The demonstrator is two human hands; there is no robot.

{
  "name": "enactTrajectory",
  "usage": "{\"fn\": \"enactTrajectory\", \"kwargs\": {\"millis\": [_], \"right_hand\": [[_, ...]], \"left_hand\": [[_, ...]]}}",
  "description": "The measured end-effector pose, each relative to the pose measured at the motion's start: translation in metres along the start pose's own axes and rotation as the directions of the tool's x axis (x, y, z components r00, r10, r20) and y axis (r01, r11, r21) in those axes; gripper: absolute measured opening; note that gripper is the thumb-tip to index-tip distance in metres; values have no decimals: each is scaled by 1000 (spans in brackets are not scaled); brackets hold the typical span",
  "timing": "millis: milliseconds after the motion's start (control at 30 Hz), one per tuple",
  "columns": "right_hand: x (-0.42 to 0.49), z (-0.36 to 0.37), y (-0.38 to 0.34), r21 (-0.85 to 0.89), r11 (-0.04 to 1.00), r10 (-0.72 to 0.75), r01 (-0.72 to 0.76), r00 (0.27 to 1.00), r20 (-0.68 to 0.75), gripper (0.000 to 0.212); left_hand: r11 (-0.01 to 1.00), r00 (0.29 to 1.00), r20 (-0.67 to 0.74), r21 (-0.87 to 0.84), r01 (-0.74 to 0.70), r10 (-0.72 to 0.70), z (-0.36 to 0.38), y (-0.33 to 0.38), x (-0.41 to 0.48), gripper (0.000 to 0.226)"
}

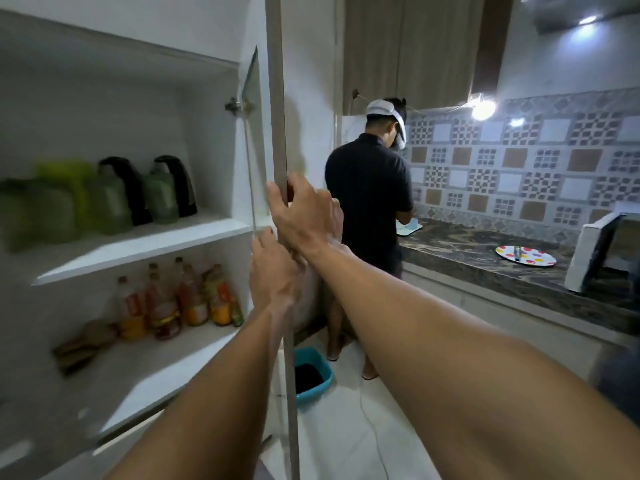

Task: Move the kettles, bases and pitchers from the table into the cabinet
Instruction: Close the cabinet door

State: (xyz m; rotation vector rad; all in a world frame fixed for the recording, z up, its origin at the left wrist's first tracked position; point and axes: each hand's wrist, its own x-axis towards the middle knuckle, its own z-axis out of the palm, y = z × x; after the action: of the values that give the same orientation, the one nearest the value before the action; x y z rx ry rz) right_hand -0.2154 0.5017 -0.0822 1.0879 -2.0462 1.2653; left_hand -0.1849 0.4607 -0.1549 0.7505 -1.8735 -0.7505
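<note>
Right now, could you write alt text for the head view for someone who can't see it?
Both hands, left and right, grip the edge of an open cabinet door. Kettles and green pitchers fill a shelf above bottles.

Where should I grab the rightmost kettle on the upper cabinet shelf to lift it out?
Take the rightmost kettle by its black handle, which arches down its right side. Come in from the open front of the cabinet, slightly from the right; another kettle stands close on its left.
</note>
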Motion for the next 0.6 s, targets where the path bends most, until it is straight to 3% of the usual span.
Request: {"fn": "enactTrajectory", "kwargs": {"millis": [167, 333, 600], "right_hand": [[-4, 69, -72, 88, 989, -124, 116, 988, 91, 37], [3, 145, -137, 173, 966, -233, 193, 941, 247, 33], [49, 261, -192, 208, 946, -313, 249, 869, 384, 39]], "left_hand": [[981, 984, -100, 109, 158, -147, -87, -53, 35, 21], [943, 920, -211, -42, 330, -331, -152, -108, 84, 19], [890, 859, -316, 86, 449, -403, -208, -191, 171, 27]]}}
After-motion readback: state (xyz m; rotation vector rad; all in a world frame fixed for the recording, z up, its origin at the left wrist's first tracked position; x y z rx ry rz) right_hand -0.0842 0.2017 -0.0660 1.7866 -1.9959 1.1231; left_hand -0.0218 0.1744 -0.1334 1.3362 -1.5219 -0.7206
